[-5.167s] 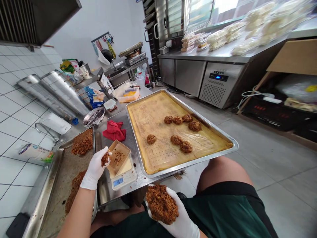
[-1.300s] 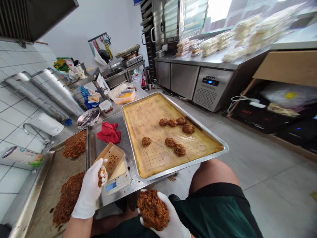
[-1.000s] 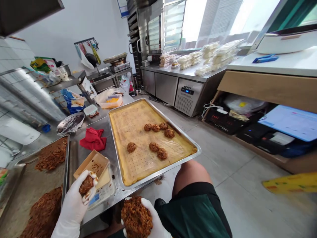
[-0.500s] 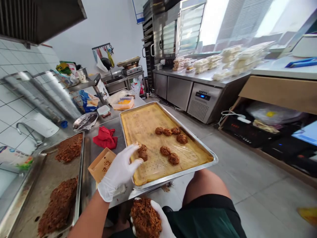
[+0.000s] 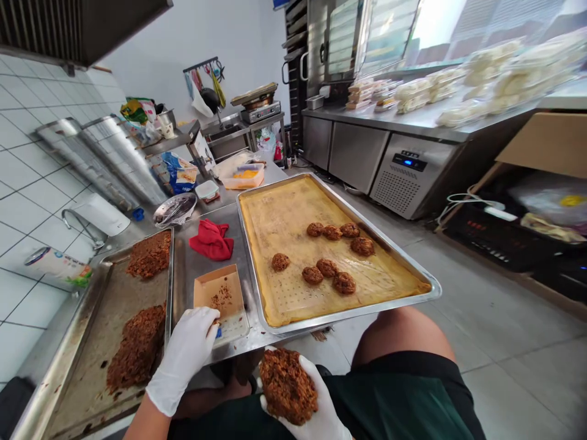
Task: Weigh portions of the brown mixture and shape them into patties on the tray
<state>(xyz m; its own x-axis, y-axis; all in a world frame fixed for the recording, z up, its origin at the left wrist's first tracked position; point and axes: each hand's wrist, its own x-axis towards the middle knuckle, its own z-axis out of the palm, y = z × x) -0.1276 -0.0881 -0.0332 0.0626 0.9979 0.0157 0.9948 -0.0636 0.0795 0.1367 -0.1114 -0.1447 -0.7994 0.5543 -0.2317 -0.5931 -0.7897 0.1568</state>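
My right hand (image 5: 318,403), in a white glove, cups a large clump of brown shredded mixture (image 5: 288,386) low in front of me. My left hand (image 5: 195,342), also gloved, hovers at the near left of a small cardboard tray (image 5: 215,282) that sits on a scale (image 5: 238,327). Its fingers are bent, thumb apart from them, and I see nothing held. Crumbs lie in the cardboard tray. A metal baking tray (image 5: 424,298) with a yellowish lining bears several brown balls; one ball (image 5: 280,263) lies apart at left, another (image 5: 312,275) beside two more.
At left, a second metal tray (image 5: 169,269) holds two brown mounds (image 5: 137,348). A red cloth (image 5: 211,240), a covered bowl (image 5: 175,209) and a tub with orange contents (image 5: 243,176) stand beyond. The lined tray's near edge overhangs close to my knee (image 5: 406,342).
My left hand has let go of a ball on the lined tray and drawn back left to the cardboard tray. That ball now lies farther right. My right hand still holds the clump.
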